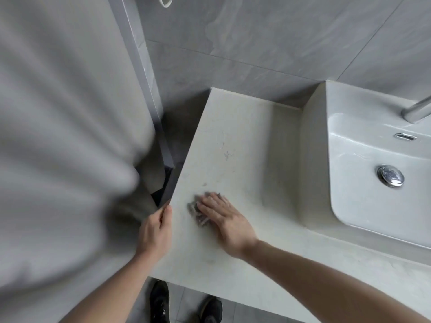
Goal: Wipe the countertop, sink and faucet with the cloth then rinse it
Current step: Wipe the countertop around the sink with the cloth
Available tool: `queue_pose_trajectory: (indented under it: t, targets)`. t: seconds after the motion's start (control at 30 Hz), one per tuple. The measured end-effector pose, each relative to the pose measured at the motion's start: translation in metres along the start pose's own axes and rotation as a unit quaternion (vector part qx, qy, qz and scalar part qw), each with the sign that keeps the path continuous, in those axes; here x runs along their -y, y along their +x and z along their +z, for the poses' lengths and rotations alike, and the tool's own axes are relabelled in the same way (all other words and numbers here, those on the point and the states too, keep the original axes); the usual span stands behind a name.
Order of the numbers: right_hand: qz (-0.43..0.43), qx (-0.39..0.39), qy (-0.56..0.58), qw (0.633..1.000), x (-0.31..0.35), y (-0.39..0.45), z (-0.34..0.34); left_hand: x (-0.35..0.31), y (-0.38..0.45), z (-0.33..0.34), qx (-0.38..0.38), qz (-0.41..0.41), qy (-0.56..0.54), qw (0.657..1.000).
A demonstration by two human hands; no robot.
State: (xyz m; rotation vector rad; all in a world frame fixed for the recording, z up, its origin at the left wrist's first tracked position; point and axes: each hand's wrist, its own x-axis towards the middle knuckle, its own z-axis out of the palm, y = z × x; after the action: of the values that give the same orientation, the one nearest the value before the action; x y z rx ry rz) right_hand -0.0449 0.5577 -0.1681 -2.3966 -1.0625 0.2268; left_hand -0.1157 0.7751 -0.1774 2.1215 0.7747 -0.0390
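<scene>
Now the right hand (224, 220) presses flat on the grey cloth (196, 212) at lower centre of the desk (245, 141), left hand (155, 229) gripping its edge; firm overlapping strokes toward the sink (363, 206) would likely serve best.

Cream countertop (245, 141) — faintly mottled; grey cloth (197, 209), white sink (363, 206), grey veined wall tiles (268, 38).
</scene>
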Motion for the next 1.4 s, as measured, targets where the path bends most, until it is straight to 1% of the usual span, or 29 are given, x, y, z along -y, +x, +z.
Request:
queue_pose_trajectory:
  t: [0.1, 0.2, 0.27, 0.33, 0.4, 0.43, 0.57, 0.63, 0.7, 0.8, 0.9, 1.0, 1.07, 1.13, 1.2, 1.27, 1.33, 1.4]
  targets:
    - [0.094, -0.085, 0.011, 0.992, -0.042, 0.058, -0.028, 0.0, -0.001, 0.0, -0.003, 0.0, -0.007, 1.0]
    - [0.2, -0.144, 0.02, 0.969, -0.073, 0.118, -0.055, -0.001, -0.002, -0.002, 0.006, 0.003, -0.012, 1.0]
    - [0.244, -0.152, 0.015, 0.958, -0.088, 0.151, -0.067, 0.003, 0.0, -0.003, 0.011, 0.01, -0.019, 1.0]
    - [0.27, -0.13, -0.016, 0.954, -0.096, 0.173, -0.067, 0.008, 0.003, -0.001, 0.016, 0.012, -0.03, 0.999]
    - [0.267, -0.102, -0.049, 0.957, -0.096, 0.181, -0.057, 0.01, 0.004, 0.0, 0.024, 0.012, -0.035, 0.999]
    - [0.252, -0.09, -0.05, 0.962, -0.091, 0.179, -0.049, 0.01, 0.004, -0.001, 0.027, 0.014, -0.035, 0.999]
    - [0.127, -0.056, -0.026, 0.99, -0.053, 0.144, -0.013, 0.007, 0.001, -0.004, 0.021, 0.03, -0.05, 0.998]
    - [0.073, -0.04, -0.021, 0.996, -0.029, 0.117, 0.0, 0.006, 0.0, -0.005, 0.017, 0.015, -0.06, 0.998]
    - [0.041, -0.026, -0.011, 0.999, -0.001, 0.086, 0.011, 0.005, 0.001, -0.004, 0.006, -0.004, -0.065, 0.998]
    - [0.02, -0.007, 0.005, 1.0, 0.041, 0.034, 0.027, 0.006, 0.003, -0.002, -0.008, -0.017, -0.075, 0.997]
    - [-0.001, -0.012, 0.002, 1.0, 0.08, -0.023, 0.05, 0.006, 0.004, -0.003, -0.005, -0.033, -0.088, 0.996]
    - [-0.055, -0.013, -0.013, 0.998, 0.1, -0.071, 0.076, 0.007, 0.005, -0.004, -0.005, -0.031, -0.08, 0.996]
    - [-0.083, -0.011, -0.03, 0.996, 0.099, -0.083, 0.079, 0.004, 0.004, -0.005, -0.007, -0.024, -0.074, 0.997]
    - [-0.079, -0.027, 0.005, 0.996, 0.092, -0.079, 0.068, 0.001, 0.002, -0.005, -0.007, -0.032, -0.075, 0.997]
    - [-0.043, -0.038, 0.063, 0.996, 0.077, -0.059, 0.045, 0.0, 0.001, -0.007, -0.008, -0.036, -0.074, 0.997]
    - [0.003, -0.048, 0.091, 0.995, 0.051, -0.027, 0.018, 0.001, 0.002, -0.007, -0.005, -0.023, -0.078, 0.997]
    - [0.051, -0.081, 0.084, 0.992, 0.02, 0.016, -0.008, -0.001, 0.002, -0.007, -0.003, -0.021, -0.076, 0.997]
    - [0.098, -0.106, 0.054, 0.988, -0.013, 0.065, -0.027, -0.003, 0.0, -0.007, -0.005, -0.024, -0.079, 0.997]
